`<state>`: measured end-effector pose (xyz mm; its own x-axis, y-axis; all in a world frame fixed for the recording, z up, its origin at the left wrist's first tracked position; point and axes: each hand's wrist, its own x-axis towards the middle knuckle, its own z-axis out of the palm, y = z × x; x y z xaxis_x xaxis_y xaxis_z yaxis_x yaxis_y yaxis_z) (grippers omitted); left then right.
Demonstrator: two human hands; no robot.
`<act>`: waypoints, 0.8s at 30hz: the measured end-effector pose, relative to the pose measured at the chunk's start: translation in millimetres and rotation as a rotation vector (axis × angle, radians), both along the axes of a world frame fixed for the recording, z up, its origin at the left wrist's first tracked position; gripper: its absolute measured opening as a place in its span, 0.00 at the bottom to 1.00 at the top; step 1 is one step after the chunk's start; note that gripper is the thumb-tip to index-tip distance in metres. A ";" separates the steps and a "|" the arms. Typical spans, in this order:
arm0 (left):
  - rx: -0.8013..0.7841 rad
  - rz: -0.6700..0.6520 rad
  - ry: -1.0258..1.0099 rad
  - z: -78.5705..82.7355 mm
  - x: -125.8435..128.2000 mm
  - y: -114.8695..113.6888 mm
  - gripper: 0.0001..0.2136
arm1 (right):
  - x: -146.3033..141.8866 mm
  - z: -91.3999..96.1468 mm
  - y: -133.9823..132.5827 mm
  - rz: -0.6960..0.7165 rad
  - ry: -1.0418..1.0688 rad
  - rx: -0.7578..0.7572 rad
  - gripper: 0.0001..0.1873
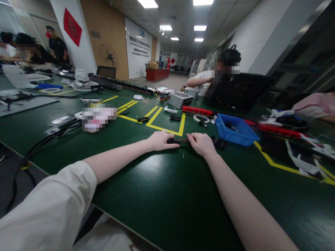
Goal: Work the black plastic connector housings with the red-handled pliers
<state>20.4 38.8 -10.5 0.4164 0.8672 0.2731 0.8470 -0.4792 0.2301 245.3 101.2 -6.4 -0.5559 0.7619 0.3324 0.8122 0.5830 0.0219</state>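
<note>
Black cables (60, 131) run over the green table (162, 195) at the left of the frame. At the centre, the left hand (160, 141) grips the black end of a slim object (171, 141), while the right hand (202, 143) pinches its other end; a blue bin (232, 135) sits centre right.

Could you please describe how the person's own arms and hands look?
The left arm wears a loose, creased, off-white sleeve, leaving the forearm bare; the right arm is bare as far as it shows. The left hand and right hand are ungloved; no watch or bracelet shows.
</note>
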 end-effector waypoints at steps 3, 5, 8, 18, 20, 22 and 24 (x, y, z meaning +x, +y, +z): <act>-0.002 0.015 -0.009 -0.6 0.6 0.0 0.24 | 0.1 -0.6 0.1 -0.021 0.015 0.018 0.27; 0.000 0.022 -0.021 -1.1 0.8 0.2 0.25 | 0.5 -0.8 0.0 -0.036 0.027 0.025 0.27; 0.004 0.025 -0.023 -1.4 0.9 0.2 0.24 | 1.3 -0.8 -0.4 -0.048 0.039 0.025 0.28; 0.005 0.005 0.028 0.5 1.2 -1.2 0.24 | 1.3 0.8 -2.0 -0.041 0.050 -0.001 0.28; 0.007 0.002 0.035 0.3 0.9 -0.9 0.24 | 1.3 0.7 -1.8 -0.040 0.051 0.001 0.28; 0.008 -0.001 0.038 0.2 0.7 -0.7 0.24 | 1.2 0.4 -1.6 -0.040 0.053 0.009 0.28; 0.010 -0.005 0.041 0.4 0.7 -0.8 0.24 | 1.1 0.1 -1.5 -0.041 0.056 0.020 0.28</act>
